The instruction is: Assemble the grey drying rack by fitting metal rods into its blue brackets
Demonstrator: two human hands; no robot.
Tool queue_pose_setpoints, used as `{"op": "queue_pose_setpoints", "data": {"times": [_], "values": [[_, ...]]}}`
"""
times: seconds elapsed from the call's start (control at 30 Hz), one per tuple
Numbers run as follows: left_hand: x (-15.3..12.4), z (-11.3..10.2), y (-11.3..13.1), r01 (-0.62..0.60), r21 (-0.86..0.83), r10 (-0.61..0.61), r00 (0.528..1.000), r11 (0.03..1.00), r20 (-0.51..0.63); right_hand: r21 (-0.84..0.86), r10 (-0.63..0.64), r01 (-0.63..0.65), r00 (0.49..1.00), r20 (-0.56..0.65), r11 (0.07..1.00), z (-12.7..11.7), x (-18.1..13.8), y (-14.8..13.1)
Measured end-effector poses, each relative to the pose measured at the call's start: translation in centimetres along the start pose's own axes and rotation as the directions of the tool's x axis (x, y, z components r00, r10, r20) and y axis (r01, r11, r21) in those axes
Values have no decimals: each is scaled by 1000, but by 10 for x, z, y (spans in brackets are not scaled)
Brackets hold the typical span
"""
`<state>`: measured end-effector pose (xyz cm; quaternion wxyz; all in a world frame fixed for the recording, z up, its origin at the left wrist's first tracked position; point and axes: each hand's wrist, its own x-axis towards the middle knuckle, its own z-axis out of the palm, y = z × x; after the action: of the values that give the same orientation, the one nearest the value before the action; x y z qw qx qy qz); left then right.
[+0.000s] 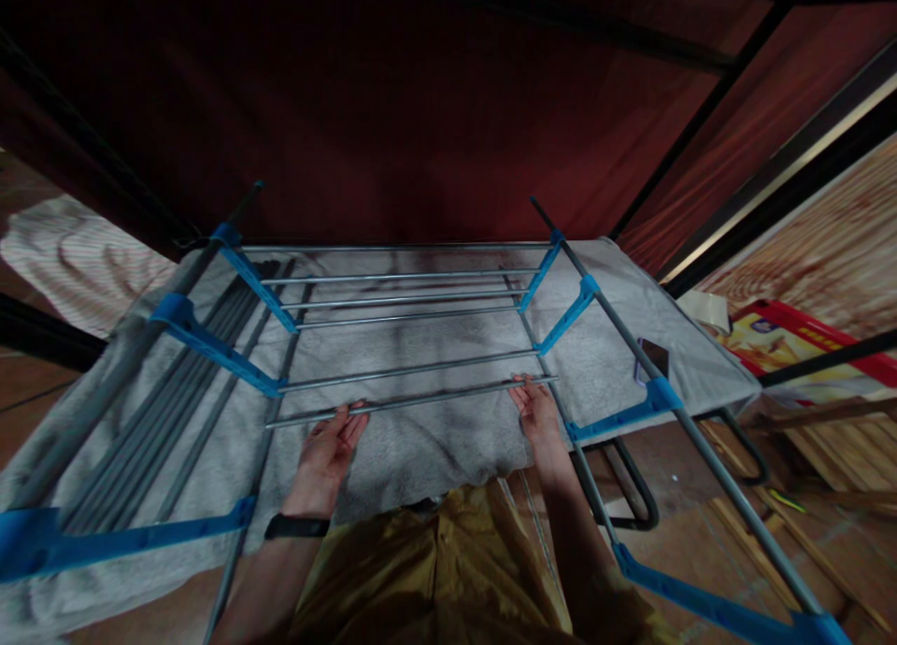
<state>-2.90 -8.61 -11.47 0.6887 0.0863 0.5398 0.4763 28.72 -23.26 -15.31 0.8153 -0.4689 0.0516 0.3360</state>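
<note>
A metal rack with grey rods and blue plastic brackets (210, 346) lies over a grey towel (420, 439) in front of me. Both hands hold the nearest loose rod (420, 399) from underneath. My left hand (329, 453) cups the rod near its left end, fingers curled up around it. My right hand (536, 407) grips the same rod close to its right end, beside a blue bracket (617, 419). Several more rods (406, 299) span the frame beyond.
A bundle of spare grey rods (161, 411) lies on the towel at the left. A phone (651, 357) rests on the towel at the right. A red-and-yellow box (799, 346) and wooden slats sit on the floor at the right. A dark red curtain hangs behind.
</note>
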Motion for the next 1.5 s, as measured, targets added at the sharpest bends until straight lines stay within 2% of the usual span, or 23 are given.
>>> {"op": "queue_pose_setpoints", "data": {"times": [0.23,0.33,0.57,0.73,0.9,1.13,1.23,1.5], "values": [[4,-2,-2,14,-9,-15,1000,1000,-25,-32,14,-14,1000,-7,999,0,2,0],[3,-1,-5,29,2,-29,1000,1000,-2,-53,32,-31,999,2,998,-1,2,2],[-5,5,-17,56,9,-56,998,998,25,-63,93,-90,994,56,994,7,-6,17],[-6,3,-16,54,-3,-53,997,999,57,-66,97,-91,991,90,994,11,-12,26],[-1,-6,-6,-4,-46,6,999,999,41,-54,68,-63,992,105,997,9,-15,28],[7,-19,7,-133,-80,130,991,988,-36,-86,88,-84,995,41,993,3,-2,30],[9,-20,12,-182,-90,178,983,979,-51,-98,85,-78,994,67,992,1,-1,32],[13,-23,24,-203,-85,197,977,975,-79,-102,81,-70,991,105,992,-3,-2,33]]}}
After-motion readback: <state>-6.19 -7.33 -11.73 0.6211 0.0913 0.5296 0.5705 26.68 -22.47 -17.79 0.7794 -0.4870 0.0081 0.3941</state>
